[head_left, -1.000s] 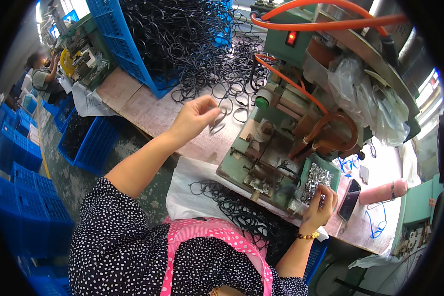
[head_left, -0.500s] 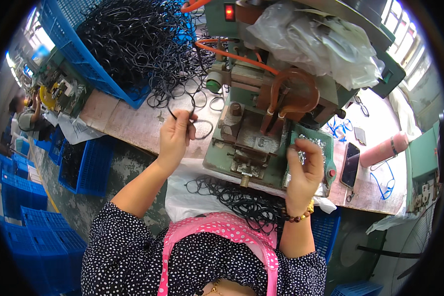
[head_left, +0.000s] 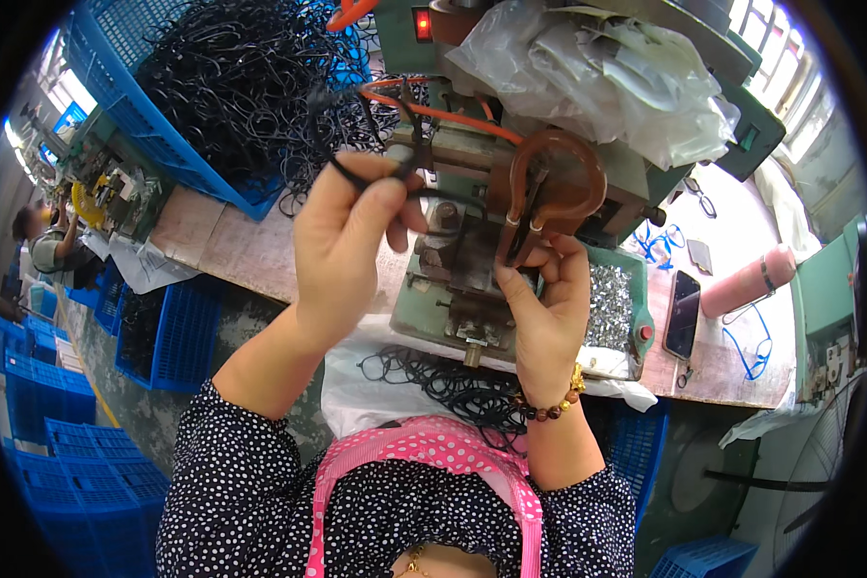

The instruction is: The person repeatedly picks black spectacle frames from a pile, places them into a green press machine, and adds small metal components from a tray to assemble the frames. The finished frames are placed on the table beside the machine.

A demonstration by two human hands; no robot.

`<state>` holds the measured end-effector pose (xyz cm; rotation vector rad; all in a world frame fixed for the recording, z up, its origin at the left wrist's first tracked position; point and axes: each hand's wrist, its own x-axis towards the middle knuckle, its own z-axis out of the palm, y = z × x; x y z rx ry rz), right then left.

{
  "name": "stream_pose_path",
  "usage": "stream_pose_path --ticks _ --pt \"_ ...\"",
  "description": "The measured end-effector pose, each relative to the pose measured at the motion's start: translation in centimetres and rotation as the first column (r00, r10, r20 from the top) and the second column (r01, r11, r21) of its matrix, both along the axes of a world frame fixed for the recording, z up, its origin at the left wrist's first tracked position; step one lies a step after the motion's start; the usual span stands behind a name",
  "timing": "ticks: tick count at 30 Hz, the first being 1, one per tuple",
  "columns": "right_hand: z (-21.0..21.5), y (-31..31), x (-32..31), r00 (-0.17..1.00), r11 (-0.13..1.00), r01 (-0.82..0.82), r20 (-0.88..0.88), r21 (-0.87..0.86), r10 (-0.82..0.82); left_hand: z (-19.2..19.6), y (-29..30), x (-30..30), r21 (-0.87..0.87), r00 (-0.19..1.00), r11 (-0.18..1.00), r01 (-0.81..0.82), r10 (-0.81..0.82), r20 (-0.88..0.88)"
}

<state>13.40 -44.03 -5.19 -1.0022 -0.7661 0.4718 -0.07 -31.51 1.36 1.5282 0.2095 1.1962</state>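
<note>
My left hand (head_left: 342, 246) pinches a black cord (head_left: 443, 196) between thumb and fingers. The cord's loops are blurred, one rising above the hand and one reaching right toward the press. My right hand (head_left: 549, 313) is at the front of the green bench press (head_left: 414, 313), thumb and fingertips closed together just below the press's curved brown guard (head_left: 595, 178). What those fingertips hold, if anything, is hidden. Right beside that hand, a green tray (head_left: 638, 265) contains many small silver metal pieces (head_left: 607, 308).
A blue crate (head_left: 116, 106) overflowing with black cords (head_left: 231, 87) stands at the back left. More cords (head_left: 443, 385) lie on white plastic before my lap. On the right are a phone (head_left: 683, 313), a pink bottle (head_left: 749, 281) and blue cords (head_left: 756, 347). Another person (head_left: 48, 246) sits far left.
My left hand has moved right and up toward the press with the cord. My right hand has moved left from above the tray of metal pieces to the press.
</note>
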Motion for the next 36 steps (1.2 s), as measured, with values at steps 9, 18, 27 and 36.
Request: stream_pose_path --ticks 9,18,27,36 --pt "-0.6 -2.4 2.3 0.967 0.981 0.182 0.191 -0.067 -0.166 -1.0 -3.6 0.9 0.164 0.920 0.975 0.147 -0.074 -0.386" --pt "-2.0 -6.5 5.6 0.745 0.826 0.562 0.415 0.033 -0.523 -2.1 -3.2 2.3 0.452 0.951 0.890 0.064 0.083 -0.297" --pt "-8.2 -9.3 9.5 0.618 0.727 0.654 0.701 -0.209 -0.354 -3.4 -2.7 2.3 0.691 0.959 0.721 -0.047 0.226 -0.171" --pt "-7.0 -7.9 8.9 0.200 0.729 0.676 0.979 -0.108 -0.041 -3.7 -3.6 3.0 0.553 0.964 0.833 0.014 0.136 -0.230"
